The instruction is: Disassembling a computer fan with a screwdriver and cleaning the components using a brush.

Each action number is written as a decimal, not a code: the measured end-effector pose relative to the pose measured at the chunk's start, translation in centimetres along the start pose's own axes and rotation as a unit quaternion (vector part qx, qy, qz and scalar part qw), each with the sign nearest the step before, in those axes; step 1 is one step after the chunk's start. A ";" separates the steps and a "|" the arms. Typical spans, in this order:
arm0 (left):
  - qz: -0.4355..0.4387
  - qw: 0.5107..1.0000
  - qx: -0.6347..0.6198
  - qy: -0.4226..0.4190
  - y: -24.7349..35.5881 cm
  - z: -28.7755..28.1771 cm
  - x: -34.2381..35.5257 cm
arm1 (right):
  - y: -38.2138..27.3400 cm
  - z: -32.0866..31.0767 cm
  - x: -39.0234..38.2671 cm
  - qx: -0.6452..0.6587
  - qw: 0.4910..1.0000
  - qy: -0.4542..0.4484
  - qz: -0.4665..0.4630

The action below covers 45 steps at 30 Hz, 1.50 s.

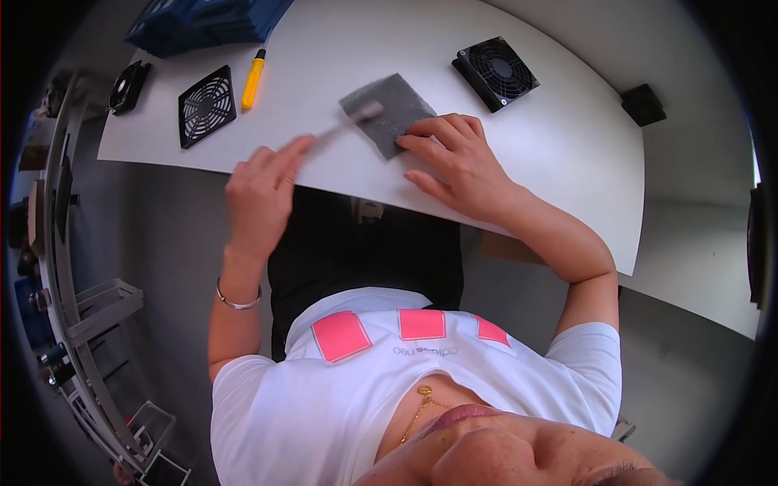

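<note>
A grey, thin mesh-like sheet (389, 121) lies on the white table (324, 162) near its front edge. My right hand (460, 162) rests on the sheet's right side, fingertips pressing it and thumb spread apart over the table. My left hand (263, 190) is closed around the thin handle of a small brush (369, 112). The brush is smeared by motion, and its light-brown head is over the sheet's upper left part. Whether the head touches the sheet I cannot tell.
A black fan (498, 71) lies right of the sheet. To the left are a yellow-handled screwdriver (253, 81), a black fan grille (207, 107) and another black fan (128, 87) by the table's edge. Blue bins (203, 24) stand at the back left. A metal rack (97, 308) is beside me.
</note>
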State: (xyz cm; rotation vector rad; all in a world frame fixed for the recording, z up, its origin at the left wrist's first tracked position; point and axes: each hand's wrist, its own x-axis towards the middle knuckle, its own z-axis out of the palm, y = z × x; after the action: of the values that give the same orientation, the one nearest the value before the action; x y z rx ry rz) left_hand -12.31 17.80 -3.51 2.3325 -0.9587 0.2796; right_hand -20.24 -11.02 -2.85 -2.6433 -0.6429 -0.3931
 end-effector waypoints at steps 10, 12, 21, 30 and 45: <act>-0.017 1.000 -0.001 -0.012 -0.2 -0.9 -0.2 | -0.3 0.0 0.1 -0.006 1.000 0.006 0.002; -0.092 0.991 0.011 0.098 -1.1 -0.9 0.1 | -0.3 0.1 0.0 -0.007 1.000 0.006 0.000; -0.079 0.994 -0.026 0.066 -1.6 -1.1 -0.1 | -0.4 0.0 0.0 -0.013 1.000 -0.004 -0.009; -0.086 0.990 0.044 0.099 -1.8 -1.2 0.5 | -0.6 0.0 0.0 -0.019 1.000 -0.004 -0.004; -0.067 0.996 -0.050 0.027 0.5 -0.6 0.9 | -0.5 0.3 0.0 0.000 1.000 0.000 -0.003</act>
State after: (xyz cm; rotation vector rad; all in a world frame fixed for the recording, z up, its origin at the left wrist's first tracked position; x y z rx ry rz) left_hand -11.96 17.36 -2.44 2.2737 -0.7687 0.2345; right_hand -20.44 -10.45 -2.91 -2.6426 -0.6504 -0.3948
